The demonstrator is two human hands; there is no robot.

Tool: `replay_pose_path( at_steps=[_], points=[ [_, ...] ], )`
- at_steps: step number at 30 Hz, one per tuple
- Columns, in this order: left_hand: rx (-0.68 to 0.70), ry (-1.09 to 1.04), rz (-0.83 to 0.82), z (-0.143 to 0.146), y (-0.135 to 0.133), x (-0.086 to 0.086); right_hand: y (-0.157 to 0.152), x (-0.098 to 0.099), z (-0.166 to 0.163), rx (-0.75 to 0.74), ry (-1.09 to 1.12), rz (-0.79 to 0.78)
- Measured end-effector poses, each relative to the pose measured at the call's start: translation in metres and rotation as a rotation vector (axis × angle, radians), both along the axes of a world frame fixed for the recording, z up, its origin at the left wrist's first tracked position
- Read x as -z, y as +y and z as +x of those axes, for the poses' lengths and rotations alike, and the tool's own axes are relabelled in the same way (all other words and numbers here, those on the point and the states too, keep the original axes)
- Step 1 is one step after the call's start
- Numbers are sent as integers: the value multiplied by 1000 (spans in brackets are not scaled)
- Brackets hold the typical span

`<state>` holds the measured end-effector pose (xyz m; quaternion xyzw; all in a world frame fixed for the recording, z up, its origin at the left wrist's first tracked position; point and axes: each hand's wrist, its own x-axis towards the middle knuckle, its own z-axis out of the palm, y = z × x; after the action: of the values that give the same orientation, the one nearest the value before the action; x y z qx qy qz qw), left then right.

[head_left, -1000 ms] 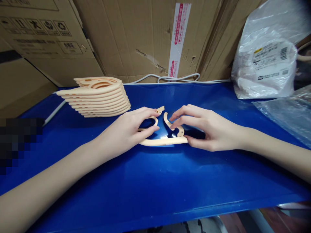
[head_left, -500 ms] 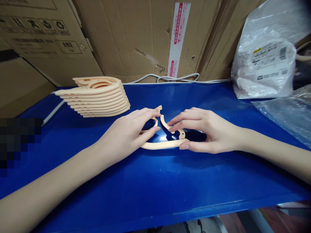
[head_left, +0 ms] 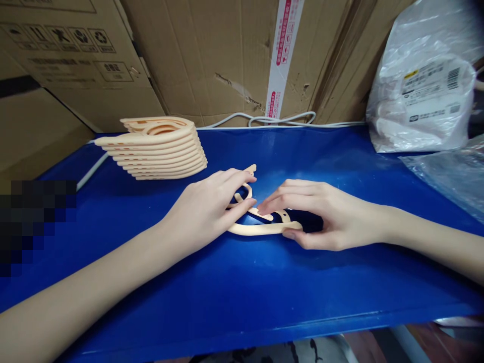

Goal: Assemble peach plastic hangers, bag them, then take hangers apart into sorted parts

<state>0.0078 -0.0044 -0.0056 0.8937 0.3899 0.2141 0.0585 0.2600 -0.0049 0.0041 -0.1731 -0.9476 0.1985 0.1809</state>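
A beige plastic folding clothes hanger (head_left: 260, 229) lies on the blue tabletop, its curved parts partly covered by my fingers. My left hand (head_left: 212, 201) holds its left side, with fingers bent over the far parts and the thumb across the middle. At the right end, the thumb of my right hand (head_left: 321, 214) touches the long near bar. My right fingertips press on a loose-ended curved arm (head_left: 260, 214) inside the outline, which runs in close to my left thumb. What lies under my left palm is hidden.
Several like beige hangers (head_left: 159, 151) stand in a neat stack at the back left. Cardboard boxes (head_left: 212, 55) line the rear, with a white cable (head_left: 242, 117) along their foot. A clear plastic bag with a label (head_left: 423, 101) is at the back right.
My right fingers have moved left and nearer, swinging the curved arm inward toward the long bar. My left hand keeps its hold. The whole view has shifted slightly.
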Motion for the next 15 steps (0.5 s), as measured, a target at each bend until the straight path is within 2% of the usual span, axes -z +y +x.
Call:
replay_pose_path(
  at_steps=[15],
  points=[
    [-10,9,7,-1,2,1,-1,1,-1,-28,-33,11]
  ],
)
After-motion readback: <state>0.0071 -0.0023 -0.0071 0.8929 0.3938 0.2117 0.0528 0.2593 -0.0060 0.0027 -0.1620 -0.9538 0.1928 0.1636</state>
